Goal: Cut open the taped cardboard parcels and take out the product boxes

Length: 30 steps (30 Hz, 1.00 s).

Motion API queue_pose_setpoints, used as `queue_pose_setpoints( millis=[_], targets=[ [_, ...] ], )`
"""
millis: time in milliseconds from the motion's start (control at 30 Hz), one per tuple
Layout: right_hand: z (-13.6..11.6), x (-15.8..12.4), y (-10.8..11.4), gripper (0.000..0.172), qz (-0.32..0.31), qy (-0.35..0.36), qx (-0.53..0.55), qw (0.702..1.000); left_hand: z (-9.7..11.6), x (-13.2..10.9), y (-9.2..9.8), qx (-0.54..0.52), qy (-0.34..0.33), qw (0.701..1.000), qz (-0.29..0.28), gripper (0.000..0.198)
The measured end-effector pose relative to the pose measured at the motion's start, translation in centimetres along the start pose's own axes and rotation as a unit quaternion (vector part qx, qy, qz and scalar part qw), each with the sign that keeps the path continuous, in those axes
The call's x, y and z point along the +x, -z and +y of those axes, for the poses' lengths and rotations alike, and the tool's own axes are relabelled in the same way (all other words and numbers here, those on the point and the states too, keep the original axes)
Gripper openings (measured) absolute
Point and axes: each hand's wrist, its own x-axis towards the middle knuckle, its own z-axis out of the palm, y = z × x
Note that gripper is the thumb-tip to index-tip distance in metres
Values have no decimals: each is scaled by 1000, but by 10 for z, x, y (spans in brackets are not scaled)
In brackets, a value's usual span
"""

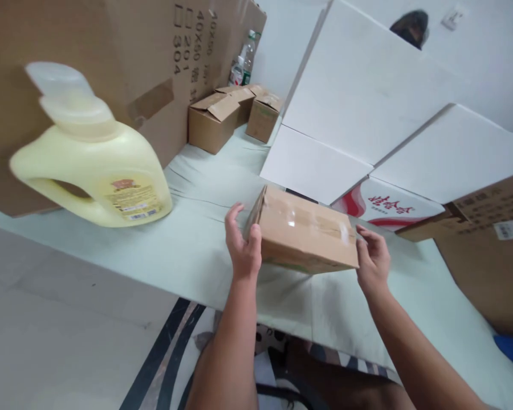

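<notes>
A brown cardboard box is between my two hands over the pale green tablecloth. Clear tape shines on its top, and a shadow falls below its near side. My left hand is at the box's left end, thumb against the near corner and fingers curved around the side. At the right end, my right hand has its fingers bent against the edge, partly hidden behind the box. The two hands grip the box from opposite ends. Whether its underside touches the cloth, I cannot tell.
A yellow detergent jug stands left, before a large printed carton. Small cardboard boxes and plastic bottles are at the back. White boxes are stacked behind my hands. Another carton stands right.
</notes>
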Motion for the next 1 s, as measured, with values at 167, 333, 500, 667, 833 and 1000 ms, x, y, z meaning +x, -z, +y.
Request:
queue_pose_setpoints(
  millis=[167,333,500,667,833,1000],
  targets=[
    [109,-61,85,54,11,-132,-222,966,7,-8,-15,-91,77,945,-303,57],
    [154,-89,103,56,-52,-173,-253,950,13,-14,-38,-109,109,927,-343,56],
    [142,-86,100,47,-48,-165,-254,952,28,-22,-59,-64,158,933,-316,37],
    [129,-77,113,31,-24,-254,-131,958,51,-44,-76,-70,181,914,-357,59],
    [113,-80,130,45,135,-332,160,920,69,-76,-88,-63,192,885,-420,64],
    [56,-79,168,28,243,-215,207,923,71,-88,-95,-60,196,887,-414,64]
  ],
)
